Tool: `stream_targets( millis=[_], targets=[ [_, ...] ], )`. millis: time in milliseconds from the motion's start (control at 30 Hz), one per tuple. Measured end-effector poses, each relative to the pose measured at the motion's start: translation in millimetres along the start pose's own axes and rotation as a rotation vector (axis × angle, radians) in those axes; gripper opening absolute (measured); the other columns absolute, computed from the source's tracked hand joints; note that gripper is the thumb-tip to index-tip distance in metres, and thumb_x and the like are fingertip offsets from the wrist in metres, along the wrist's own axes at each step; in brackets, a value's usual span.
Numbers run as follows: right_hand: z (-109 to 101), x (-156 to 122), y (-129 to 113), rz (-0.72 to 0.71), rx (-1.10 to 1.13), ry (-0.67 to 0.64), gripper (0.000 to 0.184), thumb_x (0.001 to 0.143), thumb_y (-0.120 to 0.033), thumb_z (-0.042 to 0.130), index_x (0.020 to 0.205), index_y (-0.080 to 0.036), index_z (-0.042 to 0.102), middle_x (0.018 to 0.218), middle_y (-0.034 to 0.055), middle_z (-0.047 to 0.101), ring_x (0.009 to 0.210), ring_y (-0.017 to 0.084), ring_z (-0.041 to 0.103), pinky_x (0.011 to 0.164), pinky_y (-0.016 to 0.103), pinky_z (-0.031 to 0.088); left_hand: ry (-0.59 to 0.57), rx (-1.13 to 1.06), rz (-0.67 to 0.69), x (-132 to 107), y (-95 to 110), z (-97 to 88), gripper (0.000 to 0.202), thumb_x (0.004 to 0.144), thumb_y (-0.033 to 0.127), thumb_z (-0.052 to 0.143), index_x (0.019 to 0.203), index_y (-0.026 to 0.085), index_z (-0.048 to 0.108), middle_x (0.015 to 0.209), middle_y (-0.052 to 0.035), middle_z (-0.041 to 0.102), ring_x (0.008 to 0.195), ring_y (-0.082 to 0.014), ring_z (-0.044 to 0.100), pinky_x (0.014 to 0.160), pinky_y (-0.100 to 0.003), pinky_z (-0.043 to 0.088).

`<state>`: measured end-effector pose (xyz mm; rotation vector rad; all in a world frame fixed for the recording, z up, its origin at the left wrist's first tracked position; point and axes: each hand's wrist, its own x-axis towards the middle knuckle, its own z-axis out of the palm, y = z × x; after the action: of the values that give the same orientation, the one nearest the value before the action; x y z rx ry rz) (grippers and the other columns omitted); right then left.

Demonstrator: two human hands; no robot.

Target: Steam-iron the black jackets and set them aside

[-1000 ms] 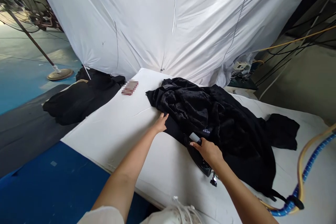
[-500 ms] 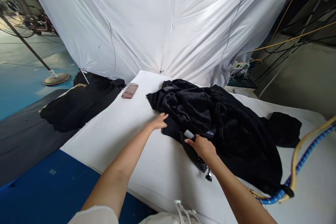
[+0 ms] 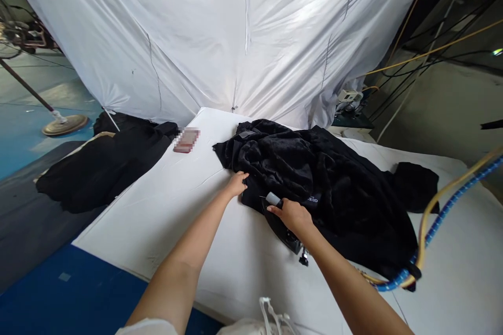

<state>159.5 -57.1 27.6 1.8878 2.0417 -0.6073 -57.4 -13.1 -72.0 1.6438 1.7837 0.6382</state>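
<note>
A rumpled black garment (image 3: pixel 314 178) lies across the white padded table (image 3: pixel 165 209). My left hand (image 3: pixel 237 184) rests on the garment's near left edge, fingers curled down onto the cloth. My right hand (image 3: pixel 293 215) is wrapped round the handle of a dark iron (image 3: pixel 281 222), which sits on the garment's near edge. A blue and yellow hose (image 3: pixel 436 225) runs from the right toward the iron.
A small pinkish object (image 3: pixel 186 140) lies on the table's far left. A pile of black cloth (image 3: pixel 102 162) sits left of the table. White sheeting (image 3: pixel 220 36) hangs behind. Cables (image 3: pixel 424 57) run along the right wall, and a fan stand's base (image 3: pixel 65 124) rests on the floor far left.
My right hand has slid the iron leftward along the garment's near edge, closer to my left hand. The left hand has stayed on the cloth's edge.
</note>
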Motion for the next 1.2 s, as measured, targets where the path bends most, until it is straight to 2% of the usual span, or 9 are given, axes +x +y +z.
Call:
stream_targets(
  millis=[100,233,467,600,800,933,1033,1133,1200],
  targets=[
    [-2,5,-10,-0.039,0.010,0.006,0.060,0.071,-0.071,0.038,0.097,-0.020,0.058,0.091,0.0107,0.065,0.088,0.030,0.060,0.068,0.037,0.045,-0.036,0.050,-0.007,12,6,-3.9,0.054,0.064,0.005,0.057,0.116,0.020,0.057,0.115,-0.0039,0.056,0.103,-0.0169,0.054,0.091,-0.025,0.041],
    [-3,13,-29,-0.072,0.004,0.016,0.062,0.071,-0.071,0.038,0.099,-0.020,0.059,0.094,0.0114,0.064,0.090,0.029,0.060,0.069,0.036,0.045,-0.035,0.092,-0.008,20,12,-10.1,0.047,0.066,0.004,0.054,0.110,0.019,0.062,0.111,-0.0034,0.061,0.107,-0.0182,0.052,0.095,-0.027,0.037],
    [-4,18,-72,-0.115,0.058,-0.001,0.061,0.067,-0.072,0.043,0.098,-0.023,0.062,0.096,0.0097,0.066,0.091,0.027,0.060,0.071,0.035,0.046,-0.015,0.148,-0.066,16,26,-38.6,0.034,0.073,0.009,0.045,0.093,0.022,0.069,0.098,-0.0014,0.068,0.094,-0.0157,0.059,0.085,-0.024,0.043],
    [-2,12,-75,-0.102,0.085,-0.001,0.063,0.067,-0.073,0.042,0.099,-0.023,0.063,0.095,0.0102,0.066,0.093,0.026,0.060,0.073,0.034,0.046,0.028,0.262,-0.135,5,45,-40.8,0.035,0.075,0.013,0.043,0.098,0.027,0.066,0.095,-0.0005,0.067,0.090,-0.0172,0.059,0.077,-0.026,0.045],
    [2,-7,-32,-0.040,0.068,-0.017,0.064,0.067,-0.073,0.042,0.099,-0.022,0.063,0.097,0.0109,0.066,0.093,0.027,0.060,0.073,0.035,0.046,0.209,0.489,-0.062,-20,79,-19.9,0.032,0.074,0.014,0.047,0.100,0.026,0.062,0.105,-0.0076,0.055,0.102,-0.0220,0.048,0.085,-0.032,0.039],
    [7,-24,7,-0.022,0.038,-0.027,0.060,0.068,-0.070,0.045,0.099,-0.022,0.062,0.095,0.0102,0.066,0.093,0.026,0.060,0.073,0.034,0.045,-0.079,0.472,0.216,-26,107,8.6,0.052,0.066,0.030,0.063,0.116,0.034,0.049,0.120,-0.0014,0.047,0.111,-0.0233,0.038,0.090,-0.035,0.034],
    [13,-37,36,-0.041,0.001,-0.042,0.059,0.066,-0.070,0.047,0.097,-0.023,0.062,0.095,0.0095,0.065,0.092,0.027,0.060,0.073,0.035,0.045,-0.209,0.506,0.280,-23,125,32.3,0.074,0.056,0.042,0.070,0.124,0.034,0.041,0.127,-0.0032,0.044,0.116,-0.0281,0.032,0.092,-0.043,0.029],
    [16,-48,64,-0.103,-0.025,-0.054,0.058,0.063,-0.071,0.049,0.094,-0.023,0.063,0.094,0.0089,0.066,0.091,0.028,0.060,0.072,0.034,0.044,-0.197,0.555,0.250,-17,134,46.7,0.035,0.068,0.027,0.059,0.103,0.029,0.058,0.110,-0.0045,0.057,0.110,-0.0263,0.040,0.089,-0.043,0.027],
    [14,-53,83,-0.117,-0.032,-0.050,0.059,0.063,-0.072,0.049,0.093,-0.023,0.063,0.092,0.0087,0.066,0.091,0.028,0.060,0.071,0.034,0.044,-0.182,0.555,0.223,-13,136,49.4,0.026,0.070,0.013,0.048,0.086,0.026,0.064,0.096,-0.0041,0.063,0.103,-0.0239,0.046,0.086,-0.042,0.027]
  ],
)
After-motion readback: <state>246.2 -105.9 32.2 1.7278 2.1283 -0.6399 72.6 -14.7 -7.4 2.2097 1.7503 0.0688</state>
